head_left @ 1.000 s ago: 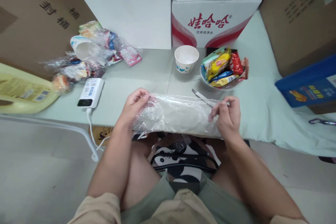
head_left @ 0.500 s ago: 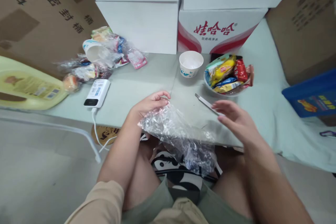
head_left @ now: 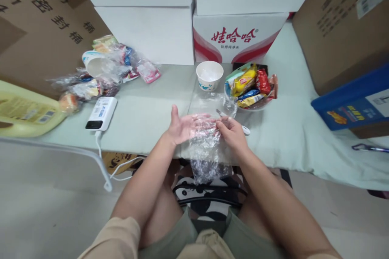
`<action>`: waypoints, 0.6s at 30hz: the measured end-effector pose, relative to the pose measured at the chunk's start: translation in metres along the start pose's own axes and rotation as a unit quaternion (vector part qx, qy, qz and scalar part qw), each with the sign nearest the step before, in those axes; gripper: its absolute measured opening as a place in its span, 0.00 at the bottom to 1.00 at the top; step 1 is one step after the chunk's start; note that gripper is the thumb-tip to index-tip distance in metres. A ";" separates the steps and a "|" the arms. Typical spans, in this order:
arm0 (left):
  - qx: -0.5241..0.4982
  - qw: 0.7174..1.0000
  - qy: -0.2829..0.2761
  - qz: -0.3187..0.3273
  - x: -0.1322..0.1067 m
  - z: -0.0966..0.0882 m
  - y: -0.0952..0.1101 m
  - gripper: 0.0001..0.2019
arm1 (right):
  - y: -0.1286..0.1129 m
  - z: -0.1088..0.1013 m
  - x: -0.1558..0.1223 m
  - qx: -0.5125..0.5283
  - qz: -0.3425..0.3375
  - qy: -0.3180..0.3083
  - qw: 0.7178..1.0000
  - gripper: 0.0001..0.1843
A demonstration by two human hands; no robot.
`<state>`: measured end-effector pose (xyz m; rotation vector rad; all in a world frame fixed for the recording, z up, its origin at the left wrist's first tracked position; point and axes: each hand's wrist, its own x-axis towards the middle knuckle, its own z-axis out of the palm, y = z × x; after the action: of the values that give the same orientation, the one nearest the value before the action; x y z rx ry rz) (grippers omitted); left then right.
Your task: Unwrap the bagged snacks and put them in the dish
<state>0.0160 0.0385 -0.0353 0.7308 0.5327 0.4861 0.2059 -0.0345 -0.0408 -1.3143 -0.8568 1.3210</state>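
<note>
A crumpled clear plastic bag [head_left: 207, 158] lies across the front edge of the pale green table [head_left: 146, 117] and hangs down over my lap. My left hand [head_left: 184, 126] is palm up with its fingers stretched flat, and the bag's film covers the fingers. My right hand [head_left: 233, 132] pinches the bag's film just beside the left fingertips. A thin grey and white knife [head_left: 245, 130] lies on the table under the bag, next to my right hand.
A white paper cup [head_left: 209, 75] and a bowl of wrapped snacks [head_left: 251, 89] stand behind the hands. At the left are a white power bank [head_left: 101, 112] with a cable, a pile of bagged snacks [head_left: 100, 73] and a yellow jug [head_left: 27, 109]. Stacked boxes [head_left: 237, 36] line the back, with a blue box [head_left: 352, 101] at the right.
The bag was stretched between both hands, then my right hand let go. Now my left hand is flat and palm up under the film, and my right hand has come in and pinched it.
</note>
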 end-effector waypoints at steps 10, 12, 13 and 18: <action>0.200 0.963 0.179 0.038 -0.011 0.013 0.002 0.17 | -0.007 -0.015 -0.004 -0.080 0.020 -0.099 0.992 0.17; 0.235 0.956 0.173 0.025 -0.015 0.013 0.004 0.22 | -0.007 -0.012 -0.002 -0.100 -0.014 -0.066 0.993 0.14; 0.249 0.952 0.175 0.021 -0.017 0.013 0.004 0.23 | -0.006 -0.011 -0.002 -0.099 -0.027 -0.045 0.994 0.14; 0.221 0.958 0.147 0.109 -0.034 0.013 0.006 0.25 | -0.007 -0.010 -0.010 -0.038 -0.097 0.004 0.995 0.15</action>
<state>-0.0035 0.0157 -0.0131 1.1620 0.8605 0.6981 0.2155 -0.0439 -0.0331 -1.2585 -1.0111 1.1395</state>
